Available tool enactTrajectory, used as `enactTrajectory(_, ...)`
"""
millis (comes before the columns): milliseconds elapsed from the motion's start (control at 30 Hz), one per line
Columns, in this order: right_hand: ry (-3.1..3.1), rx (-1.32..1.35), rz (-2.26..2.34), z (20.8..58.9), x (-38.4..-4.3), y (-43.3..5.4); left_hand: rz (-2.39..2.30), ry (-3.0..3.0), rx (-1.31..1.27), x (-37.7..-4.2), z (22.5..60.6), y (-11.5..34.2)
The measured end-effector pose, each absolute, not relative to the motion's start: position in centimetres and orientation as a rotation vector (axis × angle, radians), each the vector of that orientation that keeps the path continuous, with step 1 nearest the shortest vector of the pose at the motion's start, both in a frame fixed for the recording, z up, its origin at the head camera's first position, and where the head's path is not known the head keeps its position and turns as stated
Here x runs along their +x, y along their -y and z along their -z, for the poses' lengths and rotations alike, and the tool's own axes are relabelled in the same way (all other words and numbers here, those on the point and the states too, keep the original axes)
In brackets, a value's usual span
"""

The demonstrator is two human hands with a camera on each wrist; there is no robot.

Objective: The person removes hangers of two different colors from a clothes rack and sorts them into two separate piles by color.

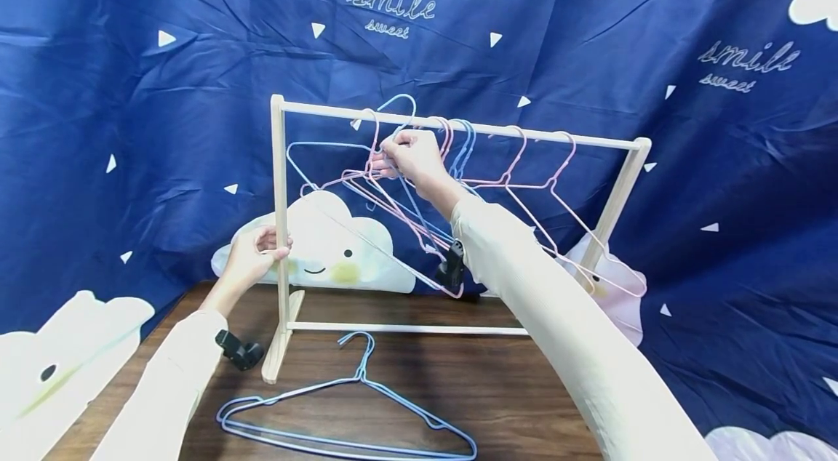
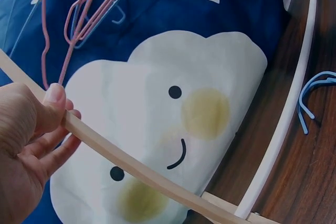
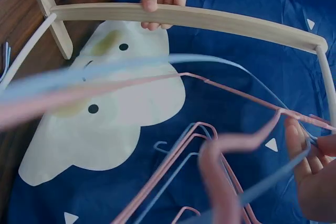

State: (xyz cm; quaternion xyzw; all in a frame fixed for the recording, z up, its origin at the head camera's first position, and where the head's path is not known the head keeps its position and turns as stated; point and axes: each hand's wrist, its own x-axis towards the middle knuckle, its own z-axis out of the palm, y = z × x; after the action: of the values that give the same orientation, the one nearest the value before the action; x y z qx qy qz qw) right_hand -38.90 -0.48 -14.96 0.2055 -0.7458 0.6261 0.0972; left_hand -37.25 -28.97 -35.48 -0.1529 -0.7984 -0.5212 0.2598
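My right hand [image 1: 415,155] pinches a blue wire clothes hanger [image 1: 327,144] just below its hook. That hook arches above the top rail [image 1: 321,110] of a wooden clothes rack; whether it rests on the rail cannot be told. Beside those fingers a pink hanger [image 1: 375,128] hangs from the rail, close to the blue one. My left hand [image 1: 252,254] grips the rack's left post [image 1: 280,177] at mid-height, thumb on one side and fingers behind, as the left wrist view also shows the post [image 2: 121,158].
Further right on the rail hang blue hangers [image 1: 466,137] and several pink hangers [image 1: 569,148]. Blue hangers [image 1: 362,370] lie stacked on the brown wooden table [image 1: 524,388] in front of the rack's lower bar [image 1: 406,329]. A blue cloud-printed curtain [image 1: 196,83] stands behind.
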Motion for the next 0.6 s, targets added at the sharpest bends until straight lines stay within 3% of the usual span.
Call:
enactTrajectory(267,2.071,0.716,-1.706,14.6,-38.2,-0.8,1.407,2.169,-0.416,-37.1,35.2,28.9)
enactTrajectory(600,2.088,0.775,-1.644,18.9,-37.6,-2.3,1.415,2.164,-0.416,-37.2,35.5,29.0)
